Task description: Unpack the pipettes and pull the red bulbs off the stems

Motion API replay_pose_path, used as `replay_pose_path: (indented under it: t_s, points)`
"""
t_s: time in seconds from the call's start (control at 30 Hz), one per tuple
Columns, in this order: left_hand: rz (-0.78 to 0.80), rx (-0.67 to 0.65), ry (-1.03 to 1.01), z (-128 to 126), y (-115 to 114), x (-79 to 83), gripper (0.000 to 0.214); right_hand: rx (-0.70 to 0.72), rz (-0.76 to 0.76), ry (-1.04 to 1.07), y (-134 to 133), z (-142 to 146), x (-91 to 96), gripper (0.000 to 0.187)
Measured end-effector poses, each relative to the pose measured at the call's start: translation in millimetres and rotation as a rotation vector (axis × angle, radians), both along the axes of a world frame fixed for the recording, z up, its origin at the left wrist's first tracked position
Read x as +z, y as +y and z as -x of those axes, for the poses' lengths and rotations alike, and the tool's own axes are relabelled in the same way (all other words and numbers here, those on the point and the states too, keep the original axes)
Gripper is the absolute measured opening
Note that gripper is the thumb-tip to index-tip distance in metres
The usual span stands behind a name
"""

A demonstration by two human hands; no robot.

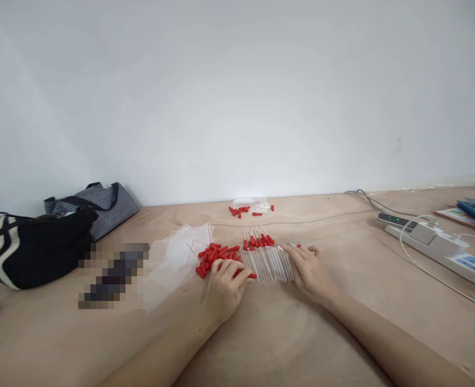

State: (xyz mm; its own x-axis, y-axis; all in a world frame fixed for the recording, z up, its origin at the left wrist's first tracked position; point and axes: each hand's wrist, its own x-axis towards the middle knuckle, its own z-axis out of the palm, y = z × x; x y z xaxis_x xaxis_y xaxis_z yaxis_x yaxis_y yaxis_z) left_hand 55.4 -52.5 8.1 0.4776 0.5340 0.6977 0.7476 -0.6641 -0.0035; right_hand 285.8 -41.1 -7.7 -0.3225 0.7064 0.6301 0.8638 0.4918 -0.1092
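Note:
My left hand is curled at the near side of a pile of red rubber bulbs, with one red rubber bulb showing at its thumb and fingertips. A row of clear glass dropper tubes lies side by side between my hands. My right hand rests at the row's right end, fingers stretched out and touching the last tubes. A bit of red shows just past those fingers, mostly hidden. Behind the row, several droppers with red bulbs fitted lie with their tips pointing to the wall.
More loose red bulbs and a clear plastic bag lie near the wall. Flat plastic bags spread left of the pile. A black bag and a striped bag stand far left. A power strip with cables lies right.

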Motion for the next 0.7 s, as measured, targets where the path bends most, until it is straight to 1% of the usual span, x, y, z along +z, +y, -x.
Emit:
replay_pose_path:
  t_s: [0.1,0.17,0.3,0.43,0.5,0.6,0.7]
  points:
    - [0.042,0.010,-0.025,9.7,7.6,3.1,0.021,-0.109,0.047,0.094,11.9,-6.6,-5.6,0.039]
    - [0.059,0.042,-0.076,18.0,13.5,5.7,0.025,-0.143,0.071,0.120,17.3,-7.7,-10.6,0.036]
    - [0.148,0.098,-0.167,33.0,22.1,11.9,0.030,-0.171,0.100,0.113,20.4,-3.6,-17.2,0.032]
    - [0.239,0.154,-0.204,42.8,27.7,16.4,0.028,-0.194,0.140,0.064,19.3,2.1,-20.3,0.029]
    - [0.233,0.186,-0.216,47.4,30.7,18.1,0.024,-0.198,0.154,0.033,18.7,3.8,-21.6,0.027]
    - [0.184,0.243,-0.237,55.8,35.1,21.0,0.022,-0.200,0.174,0.000,17.4,5.1,-22.3,0.022]
    - [0.227,0.318,-0.219,66.6,38.3,25.7,0.024,-0.208,0.175,-0.008,15.6,4.7,-19.5,0.020]
